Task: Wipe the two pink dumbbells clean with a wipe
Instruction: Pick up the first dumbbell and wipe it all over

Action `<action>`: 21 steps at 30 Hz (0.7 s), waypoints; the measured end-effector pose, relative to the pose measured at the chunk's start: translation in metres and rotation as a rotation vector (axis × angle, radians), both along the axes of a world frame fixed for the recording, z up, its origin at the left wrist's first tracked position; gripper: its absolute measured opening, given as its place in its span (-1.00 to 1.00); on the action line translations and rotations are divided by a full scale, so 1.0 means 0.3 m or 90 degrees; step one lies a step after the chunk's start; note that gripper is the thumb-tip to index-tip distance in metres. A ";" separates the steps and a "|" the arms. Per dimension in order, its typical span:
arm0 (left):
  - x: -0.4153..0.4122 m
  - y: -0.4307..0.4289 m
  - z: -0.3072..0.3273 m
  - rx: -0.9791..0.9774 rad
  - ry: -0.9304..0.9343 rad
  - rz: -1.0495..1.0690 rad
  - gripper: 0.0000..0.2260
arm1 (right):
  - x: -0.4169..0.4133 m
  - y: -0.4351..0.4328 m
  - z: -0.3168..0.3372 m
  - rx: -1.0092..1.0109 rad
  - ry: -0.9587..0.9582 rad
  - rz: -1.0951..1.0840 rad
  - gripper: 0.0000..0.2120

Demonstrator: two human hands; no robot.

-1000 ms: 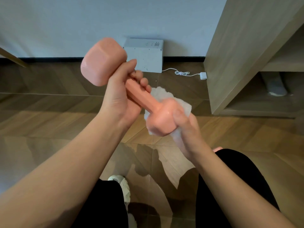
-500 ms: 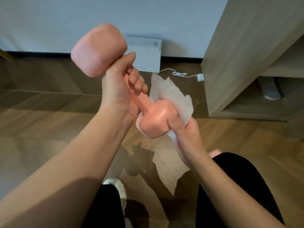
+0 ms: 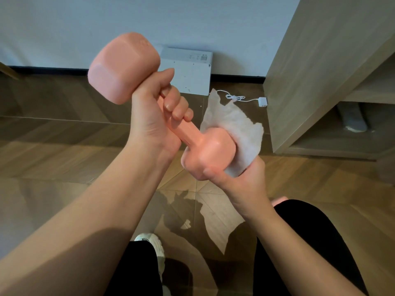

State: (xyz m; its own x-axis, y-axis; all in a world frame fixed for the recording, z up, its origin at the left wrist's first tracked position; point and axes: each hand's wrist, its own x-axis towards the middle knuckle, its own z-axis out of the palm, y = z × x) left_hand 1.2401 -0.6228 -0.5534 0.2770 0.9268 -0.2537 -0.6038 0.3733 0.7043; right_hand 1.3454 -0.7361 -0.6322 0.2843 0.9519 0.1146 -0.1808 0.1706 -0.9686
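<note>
The dumbbell (image 3: 191,135) is in the air at the centre of the frame, tilted, with one head at the upper left and the other at the lower right. The left hand (image 3: 154,122) grips the handle, its fingers (image 3: 174,103) curled fully around it. The right hand (image 3: 237,182) clasps the wipe (image 3: 237,131) against the lower head, with the thumb on the near side. Behind them, a white box (image 3: 188,77) stands at the wall.

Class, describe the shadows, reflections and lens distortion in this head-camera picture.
Head view: a shadow darkens the near part of the left forearm; the glossy floor shows dim reflections beneath the dumbbell and wipe; the wide-angle lens makes the cabinet lean.
</note>
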 end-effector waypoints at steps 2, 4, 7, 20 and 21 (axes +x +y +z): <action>-0.006 -0.002 -0.001 0.001 -0.001 -0.003 -0.60 | 0.001 0.010 0.008 -0.026 0.031 0.054 -0.41; -0.010 -0.002 -0.003 -0.013 -0.008 0.002 -0.61 | 0.006 0.022 0.019 -0.052 0.061 0.115 -0.33; -0.009 0.003 -0.007 -0.037 -0.021 0.012 -0.60 | 0.012 0.020 0.023 -0.034 0.054 0.105 -0.39; 0.009 0.002 -0.019 -0.067 -0.018 0.024 -0.60 | 0.024 -0.002 0.027 -0.009 0.009 0.036 -0.45; 0.010 0.003 -0.019 -0.069 -0.016 0.032 -0.60 | 0.025 -0.007 0.024 -0.005 -0.009 0.004 -0.49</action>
